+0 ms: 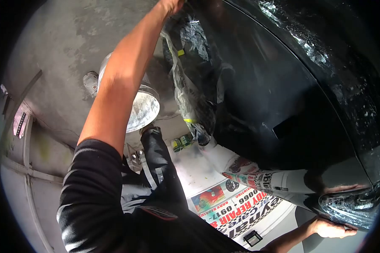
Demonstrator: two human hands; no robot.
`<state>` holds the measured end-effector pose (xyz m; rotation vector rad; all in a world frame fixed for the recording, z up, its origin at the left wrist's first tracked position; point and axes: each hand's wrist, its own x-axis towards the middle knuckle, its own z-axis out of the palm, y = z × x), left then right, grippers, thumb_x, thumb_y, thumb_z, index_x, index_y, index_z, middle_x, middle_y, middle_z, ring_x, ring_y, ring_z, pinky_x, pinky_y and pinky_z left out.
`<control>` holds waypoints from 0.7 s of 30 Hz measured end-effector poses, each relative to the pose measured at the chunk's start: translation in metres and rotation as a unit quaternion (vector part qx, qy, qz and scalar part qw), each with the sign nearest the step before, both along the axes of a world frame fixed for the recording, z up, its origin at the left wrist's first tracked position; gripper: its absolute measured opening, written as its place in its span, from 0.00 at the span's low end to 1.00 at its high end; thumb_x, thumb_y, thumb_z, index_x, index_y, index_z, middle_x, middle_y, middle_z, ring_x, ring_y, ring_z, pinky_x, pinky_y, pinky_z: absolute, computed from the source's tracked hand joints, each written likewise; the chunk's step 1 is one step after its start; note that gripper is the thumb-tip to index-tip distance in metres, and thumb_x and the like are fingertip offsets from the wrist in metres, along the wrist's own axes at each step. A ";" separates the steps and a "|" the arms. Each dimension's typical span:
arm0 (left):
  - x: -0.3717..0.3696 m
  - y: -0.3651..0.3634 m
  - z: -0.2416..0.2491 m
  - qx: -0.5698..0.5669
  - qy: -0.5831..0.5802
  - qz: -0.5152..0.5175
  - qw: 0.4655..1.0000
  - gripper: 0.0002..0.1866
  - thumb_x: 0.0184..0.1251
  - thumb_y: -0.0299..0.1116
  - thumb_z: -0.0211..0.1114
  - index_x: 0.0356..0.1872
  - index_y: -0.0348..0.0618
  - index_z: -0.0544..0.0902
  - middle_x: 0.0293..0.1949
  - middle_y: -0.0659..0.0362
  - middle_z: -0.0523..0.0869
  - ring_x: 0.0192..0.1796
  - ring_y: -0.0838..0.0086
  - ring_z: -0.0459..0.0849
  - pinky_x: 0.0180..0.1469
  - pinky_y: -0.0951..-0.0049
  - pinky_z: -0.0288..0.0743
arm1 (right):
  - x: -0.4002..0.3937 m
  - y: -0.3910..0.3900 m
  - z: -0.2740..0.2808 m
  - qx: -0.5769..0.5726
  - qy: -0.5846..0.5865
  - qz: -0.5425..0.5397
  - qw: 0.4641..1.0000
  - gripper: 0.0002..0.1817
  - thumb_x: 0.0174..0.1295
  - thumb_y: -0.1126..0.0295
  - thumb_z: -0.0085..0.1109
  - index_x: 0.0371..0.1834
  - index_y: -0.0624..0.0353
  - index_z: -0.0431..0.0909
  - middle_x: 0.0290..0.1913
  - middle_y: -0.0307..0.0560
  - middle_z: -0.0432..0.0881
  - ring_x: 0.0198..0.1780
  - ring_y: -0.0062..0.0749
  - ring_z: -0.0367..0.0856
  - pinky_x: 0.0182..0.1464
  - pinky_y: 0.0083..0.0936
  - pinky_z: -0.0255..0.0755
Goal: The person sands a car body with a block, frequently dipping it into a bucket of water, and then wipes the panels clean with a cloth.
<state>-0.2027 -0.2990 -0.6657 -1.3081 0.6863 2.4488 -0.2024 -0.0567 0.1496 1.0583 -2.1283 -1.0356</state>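
My left arm reaches up to the top edge, where my left hand (172, 5) is partly cut off beside a dark car panel (266, 84); its fingers are hidden. At the lower right, my right hand (331, 229) is closed against the lower edge of a lamp-shaped part covered in crinkled clear plastic film (350, 206). What its fingers grip, if anything, cannot be made out. Dull, powdery haze shows on the panel's middle. Crumpled masking film (183, 90) with yellow tape bits hangs along the panel's near side.
A whitish bucket (143, 109) stands on the concrete floor (63, 46) beyond my left arm. A shoe (90, 83) shows beside it. Small green-and-yellow items (181, 143) lie near my leg. A printed banner (240, 206) and a small floodlight (253, 238) appear below, metal framing (27, 168) at left.
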 end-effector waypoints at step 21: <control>0.113 0.062 0.285 -0.395 0.171 -0.004 0.903 0.28 0.82 0.32 0.54 0.77 0.31 0.65 0.79 0.39 0.64 0.83 0.49 0.56 0.83 0.57 0.51 | -0.001 -0.014 -0.012 0.040 0.009 0.005 0.999 0.31 0.85 0.56 0.35 0.75 0.76 0.65 0.73 0.66 0.71 0.67 0.46 0.80 0.64 0.39 0.82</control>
